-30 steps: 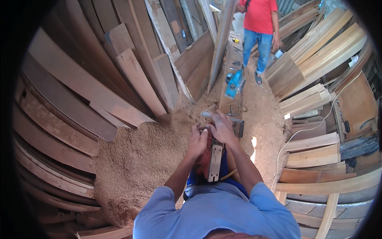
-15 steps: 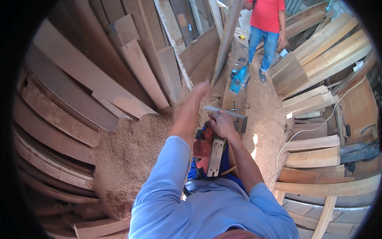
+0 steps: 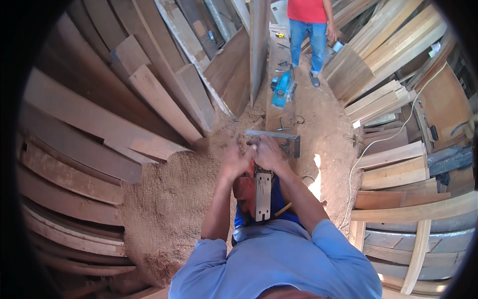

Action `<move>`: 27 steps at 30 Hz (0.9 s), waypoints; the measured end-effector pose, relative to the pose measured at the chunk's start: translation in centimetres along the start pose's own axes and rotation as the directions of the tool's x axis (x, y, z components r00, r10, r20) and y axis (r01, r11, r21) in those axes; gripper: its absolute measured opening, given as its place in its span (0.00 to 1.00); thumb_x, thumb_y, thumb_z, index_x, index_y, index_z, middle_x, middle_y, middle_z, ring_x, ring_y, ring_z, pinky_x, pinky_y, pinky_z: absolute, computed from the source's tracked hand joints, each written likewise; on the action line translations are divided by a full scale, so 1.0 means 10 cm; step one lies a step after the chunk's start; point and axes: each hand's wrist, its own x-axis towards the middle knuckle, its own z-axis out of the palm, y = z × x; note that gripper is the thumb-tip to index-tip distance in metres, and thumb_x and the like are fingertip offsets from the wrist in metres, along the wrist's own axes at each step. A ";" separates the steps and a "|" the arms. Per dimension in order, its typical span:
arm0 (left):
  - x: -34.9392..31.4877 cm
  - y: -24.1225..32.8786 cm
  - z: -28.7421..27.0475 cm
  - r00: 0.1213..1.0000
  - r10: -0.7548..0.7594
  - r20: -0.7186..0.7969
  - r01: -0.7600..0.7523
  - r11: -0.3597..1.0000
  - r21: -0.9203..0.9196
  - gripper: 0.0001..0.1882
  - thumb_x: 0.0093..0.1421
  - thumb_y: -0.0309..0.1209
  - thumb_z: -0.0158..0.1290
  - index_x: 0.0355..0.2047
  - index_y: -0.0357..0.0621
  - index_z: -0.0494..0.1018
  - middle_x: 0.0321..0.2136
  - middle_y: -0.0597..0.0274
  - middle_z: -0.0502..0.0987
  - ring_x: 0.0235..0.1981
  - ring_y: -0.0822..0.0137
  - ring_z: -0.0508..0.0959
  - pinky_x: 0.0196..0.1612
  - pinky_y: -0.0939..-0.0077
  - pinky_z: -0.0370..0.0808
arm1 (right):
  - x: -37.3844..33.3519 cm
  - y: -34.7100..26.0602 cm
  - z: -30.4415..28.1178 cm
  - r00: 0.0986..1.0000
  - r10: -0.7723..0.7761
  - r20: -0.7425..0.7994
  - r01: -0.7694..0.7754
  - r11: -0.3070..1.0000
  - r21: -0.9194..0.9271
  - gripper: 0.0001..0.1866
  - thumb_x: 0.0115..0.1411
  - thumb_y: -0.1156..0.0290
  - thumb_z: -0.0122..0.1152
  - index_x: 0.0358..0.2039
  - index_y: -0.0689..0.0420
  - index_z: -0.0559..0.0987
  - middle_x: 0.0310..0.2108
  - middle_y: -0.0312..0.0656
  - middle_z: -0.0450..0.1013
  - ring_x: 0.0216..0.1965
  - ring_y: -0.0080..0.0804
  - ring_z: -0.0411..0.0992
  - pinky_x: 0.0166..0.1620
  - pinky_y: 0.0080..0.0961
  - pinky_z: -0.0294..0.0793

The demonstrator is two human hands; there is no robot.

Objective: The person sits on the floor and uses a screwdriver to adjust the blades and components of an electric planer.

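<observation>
A red electric planer [image 3: 244,188] lies on my lap, its flat metal sole [image 3: 263,197] turned up. At the planer's far end my two hands meet. My left hand [image 3: 237,160] is closed at its left side, thumb toward the other hand; its fingertips are partly hidden. From the right, my right hand [image 3: 269,153] curls its fingers over the same end; a small part between the hands cannot be made out. Just beyond them a metal square [image 3: 298,144] rests on a long plank [image 3: 275,117]. Farther along the plank stands a blue electric planer [image 3: 283,89].
Boards [image 3: 99,137] lean in rows on the left. Stacked planks [image 3: 393,157] and a pale cable [image 3: 386,142] lie on the right. Wood shavings [image 3: 164,214] cover the floor. A person in a red shirt [image 3: 307,11] stands at the back, near a yellow tape measure [image 3: 280,35].
My left hand has come back from beyond the planer to its far end, beside my right hand. The view has shifted slightly, and the red planer still lies on my lap.
</observation>
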 end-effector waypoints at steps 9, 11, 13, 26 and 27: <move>-0.32 0.27 0.07 0.968 -0.094 0.233 0.102 0.995 -0.019 0.39 0.68 0.54 0.41 0.62 0.27 0.57 0.52 0.27 0.71 0.57 0.33 0.70 0.58 0.50 0.68 | -0.04 0.08 -0.10 1.000 -0.024 -0.009 0.024 1.000 0.015 0.17 0.60 0.55 0.58 0.44 0.51 0.82 0.42 0.52 0.73 0.48 0.54 0.70 0.50 0.46 0.70; -0.36 0.32 0.05 0.973 -0.077 0.218 0.072 0.997 0.032 0.38 0.68 0.53 0.41 0.62 0.27 0.57 0.52 0.27 0.71 0.56 0.32 0.70 0.58 0.50 0.67 | -0.07 0.08 -0.12 0.999 -0.021 -0.034 0.022 0.999 0.028 0.18 0.59 0.55 0.59 0.44 0.51 0.82 0.42 0.51 0.73 0.48 0.54 0.70 0.50 0.46 0.70; -0.38 0.35 0.07 0.976 -0.049 0.211 0.038 0.998 0.056 0.38 0.67 0.52 0.43 0.62 0.27 0.57 0.52 0.27 0.71 0.56 0.32 0.70 0.59 0.50 0.67 | -0.09 0.09 -0.15 0.999 -0.012 -0.049 0.014 0.999 0.040 0.18 0.59 0.54 0.60 0.44 0.51 0.82 0.41 0.51 0.73 0.47 0.53 0.71 0.50 0.45 0.70; -0.36 0.27 0.06 0.950 -0.127 0.285 0.075 0.980 0.186 0.45 0.63 0.48 0.51 0.66 0.21 0.49 0.58 0.28 0.67 0.62 0.39 0.67 0.65 0.59 0.63 | 0.01 0.61 -0.52 0.885 0.461 -0.061 -0.377 0.788 0.487 0.36 0.63 0.50 0.54 0.65 0.61 0.65 0.56 0.65 0.70 0.54 0.55 0.72 0.55 0.42 0.71; -0.39 0.22 0.04 0.950 -0.139 0.281 0.098 0.983 0.155 0.45 0.64 0.48 0.50 0.66 0.21 0.49 0.58 0.28 0.67 0.62 0.39 0.68 0.65 0.59 0.63 | -0.13 0.77 -0.50 0.879 0.471 -0.080 -0.364 0.769 0.526 0.36 0.63 0.50 0.55 0.65 0.61 0.65 0.55 0.65 0.70 0.53 0.55 0.73 0.54 0.42 0.72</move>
